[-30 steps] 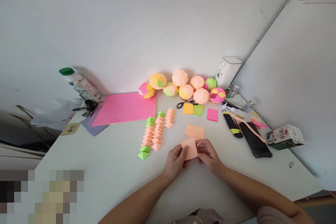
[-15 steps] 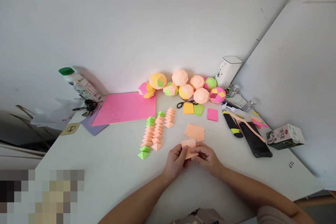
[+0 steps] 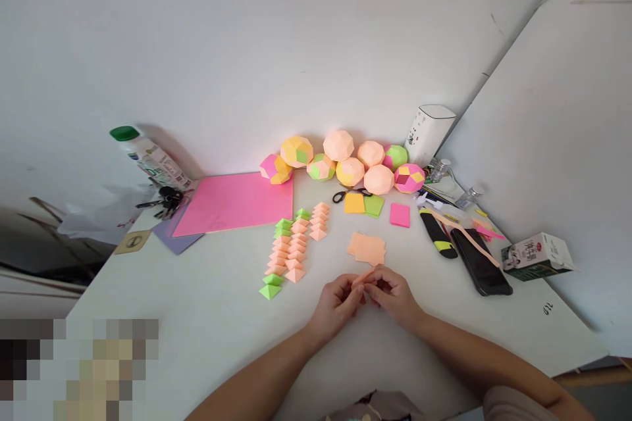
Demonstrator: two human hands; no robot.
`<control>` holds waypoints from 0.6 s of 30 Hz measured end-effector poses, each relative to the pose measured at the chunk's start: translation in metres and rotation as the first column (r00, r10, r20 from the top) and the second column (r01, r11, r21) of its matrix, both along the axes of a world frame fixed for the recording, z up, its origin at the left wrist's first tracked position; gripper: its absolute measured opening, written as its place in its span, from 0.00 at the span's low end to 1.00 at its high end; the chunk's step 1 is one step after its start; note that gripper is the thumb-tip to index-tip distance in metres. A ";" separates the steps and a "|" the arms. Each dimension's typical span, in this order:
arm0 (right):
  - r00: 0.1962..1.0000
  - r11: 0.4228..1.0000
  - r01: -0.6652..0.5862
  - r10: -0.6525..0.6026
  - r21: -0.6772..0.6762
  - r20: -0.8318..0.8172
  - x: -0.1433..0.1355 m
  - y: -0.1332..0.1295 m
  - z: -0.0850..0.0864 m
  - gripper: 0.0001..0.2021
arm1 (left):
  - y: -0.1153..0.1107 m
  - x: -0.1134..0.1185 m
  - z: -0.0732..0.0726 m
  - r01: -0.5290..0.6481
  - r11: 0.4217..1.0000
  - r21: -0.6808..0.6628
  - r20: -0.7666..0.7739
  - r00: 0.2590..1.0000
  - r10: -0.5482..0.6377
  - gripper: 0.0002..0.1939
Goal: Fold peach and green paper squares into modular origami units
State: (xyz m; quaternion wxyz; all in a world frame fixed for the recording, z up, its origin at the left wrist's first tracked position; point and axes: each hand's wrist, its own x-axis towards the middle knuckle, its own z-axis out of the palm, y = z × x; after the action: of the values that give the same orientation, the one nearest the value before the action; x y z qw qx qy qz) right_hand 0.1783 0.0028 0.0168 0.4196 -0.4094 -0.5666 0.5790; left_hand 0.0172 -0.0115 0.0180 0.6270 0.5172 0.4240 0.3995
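Since the earlier frame, the small peach paper has been brought from a broad, visible face to a narrow, folded-looking strip, and the hands have been drawn together around it. It is pinched in the closed grip of both the left hand and the right hand, above the tabletop. A fold appears to be being pressed; for this, aligned edges and steady fingertip pressure are called for. Loose peach squares are seen just beyond the fingers, with rows of folded pieces to the left.
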 end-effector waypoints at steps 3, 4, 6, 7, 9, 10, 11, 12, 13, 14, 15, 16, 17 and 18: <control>1.000 0.999 0.024 -0.024 -0.036 -0.019 0.000 0.000 -0.003 0.08 | 0.000 0.001 -0.001 0.015 1.000 -0.004 0.001 1.000 -0.015 0.17; 0.999 0.998 0.027 -0.028 -0.048 -0.023 0.001 0.000 -0.004 0.09 | 0.000 0.001 -0.002 0.017 1.000 -0.002 -0.003 1.000 -0.017 0.17; 0.999 0.997 0.034 -0.036 -0.070 -0.028 0.001 -0.001 -0.008 0.10 | 0.000 0.001 -0.004 0.017 1.000 0.003 -0.010 1.000 -0.017 0.17; 0.999 0.996 0.044 -0.046 -0.077 -0.028 0.002 -0.001 -0.009 0.11 | 0.000 0.001 -0.005 0.015 1.000 0.006 -0.014 1.000 -0.015 0.17; 0.997 0.994 0.066 -0.069 -0.086 -0.023 0.002 -0.001 -0.012 0.12 | 0.001 0.002 -0.007 0.011 1.000 0.007 -0.020 1.000 -0.011 0.17; 0.997 0.993 0.077 -0.079 -0.091 -0.022 0.002 -0.001 -0.012 0.13 | 0.001 0.002 -0.008 0.010 1.000 0.005 -0.018 1.000 -0.010 0.17; 0.996 0.991 0.083 -0.086 -0.100 -0.021 0.001 -0.001 -0.013 0.13 | 0.001 0.002 -0.008 0.009 1.000 0.002 -0.013 1.000 -0.009 0.17; 0.996 0.990 0.085 -0.088 -0.113 -0.024 0.001 -0.001 -0.012 0.14 | 0.001 0.002 -0.008 0.004 1.000 -0.004 -0.004 1.000 -0.004 0.17; 0.996 0.988 0.083 -0.088 -0.129 -0.031 0.001 -0.001 -0.012 0.14 | 0.002 0.002 -0.008 -0.003 1.000 -0.015 0.008 1.000 0.003 0.17; 0.995 0.986 0.081 -0.088 -0.143 -0.042 0.000 -0.001 -0.011 0.15 | 0.002 0.002 -0.007 -0.012 0.999 -0.030 0.024 1.000 0.013 0.17; 0.994 0.985 0.080 -0.090 -0.155 -0.056 0.000 -0.001 -0.010 0.16 | 0.002 0.002 -0.006 -0.022 0.999 -0.047 0.039 0.999 0.024 0.17; 0.993 0.983 0.081 -0.093 -0.163 -0.069 -0.001 0.000 -0.009 0.16 | 0.003 0.001 -0.005 -0.030 0.997 -0.064 0.055 0.998 0.034 0.18; 0.993 0.983 0.078 -0.092 -0.165 -0.079 -0.001 0.000 -0.007 0.17 | 0.003 0.001 -0.004 -0.037 0.996 -0.077 0.069 0.997 0.043 0.18; 0.993 0.984 0.066 -0.080 -0.164 -0.081 0.000 0.000 -0.006 0.18 | 0.003 0.001 -0.003 -0.042 0.995 -0.088 0.083 0.995 0.049 0.19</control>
State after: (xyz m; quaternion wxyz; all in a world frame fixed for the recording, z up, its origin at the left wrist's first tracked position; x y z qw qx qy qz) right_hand 0.1778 0.0033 0.0106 0.4306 -0.4369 -0.4837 0.6243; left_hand 0.0180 -0.0082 0.0145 0.6568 0.4626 0.4254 0.4166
